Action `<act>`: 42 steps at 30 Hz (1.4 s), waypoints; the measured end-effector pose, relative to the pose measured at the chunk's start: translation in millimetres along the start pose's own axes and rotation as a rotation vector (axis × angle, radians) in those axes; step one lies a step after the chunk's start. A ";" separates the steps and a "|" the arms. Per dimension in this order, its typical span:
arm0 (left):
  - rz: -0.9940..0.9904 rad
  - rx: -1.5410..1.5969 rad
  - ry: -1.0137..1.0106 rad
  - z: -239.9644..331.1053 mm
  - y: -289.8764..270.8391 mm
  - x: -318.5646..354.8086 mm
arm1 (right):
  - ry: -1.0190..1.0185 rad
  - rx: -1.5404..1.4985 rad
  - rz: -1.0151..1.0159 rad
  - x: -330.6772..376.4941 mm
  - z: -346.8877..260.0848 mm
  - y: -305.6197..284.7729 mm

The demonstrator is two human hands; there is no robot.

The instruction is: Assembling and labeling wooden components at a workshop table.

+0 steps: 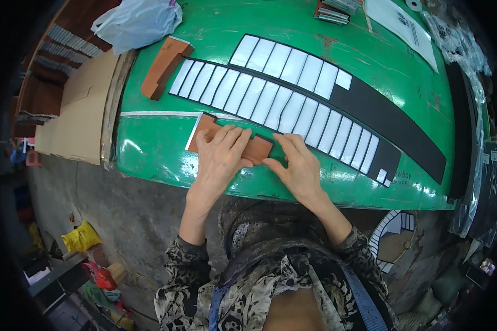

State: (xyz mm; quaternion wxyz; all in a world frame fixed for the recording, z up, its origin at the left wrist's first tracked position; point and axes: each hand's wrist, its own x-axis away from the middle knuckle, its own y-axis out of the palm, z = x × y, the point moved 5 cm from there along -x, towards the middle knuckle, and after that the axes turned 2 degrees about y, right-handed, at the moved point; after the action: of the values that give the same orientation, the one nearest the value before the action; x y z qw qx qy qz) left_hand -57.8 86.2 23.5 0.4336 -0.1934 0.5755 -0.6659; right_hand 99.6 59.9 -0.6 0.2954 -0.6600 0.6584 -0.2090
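Observation:
A brown notched piece with a white edge strip lies at the green table's near side; leather or board, I cannot tell which. My left hand bends over it, fingertips on top and thumb along the near edge. At the piece's right end, my right hand curls its fingers and thumb around the corner. A similar brown piece rests farther back on the left. Beyond my hands lie two long dark strips; white rectangular pads run along the nearer one, and the farther strip is partly covered.
The green table carries a white plastic bag at the back left. Stacked brown pieces and cardboard stand left of it. A small stack and a white sheet lie at the back. Plastic-wrapped dark strips line the right edge.

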 end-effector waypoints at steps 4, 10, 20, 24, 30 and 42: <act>0.122 -0.033 0.031 2.8 -7.2 10.8 | 0.104 -0.209 -0.081 2.1 -1.9 0.4; 0.455 -0.229 -0.049 21.9 3.2 48.2 | 0.256 -0.706 -0.253 20.0 -6.3 17.6; 0.464 -0.196 -0.023 25.1 17.6 62.5 | 0.457 -0.914 -0.062 33.6 -1.7 40.4; 0.527 -0.169 0.016 23.6 25.4 67.9 | 0.489 -1.068 -0.005 39.0 0.0 45.0; 0.500 -0.190 -0.021 25.1 21.2 64.4 | 0.561 -1.118 -0.103 32.5 1.7 40.8; 0.342 -0.294 0.029 30.1 6.7 49.7 | 0.421 -1.155 -0.170 28.5 11.4 39.0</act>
State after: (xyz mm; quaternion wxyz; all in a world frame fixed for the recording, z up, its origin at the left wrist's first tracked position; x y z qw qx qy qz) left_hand -60.0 28.7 13.2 0.4990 -0.1448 0.6968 -0.4945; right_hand 79.4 34.5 -38.2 -0.2633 -0.7082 0.6543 0.0326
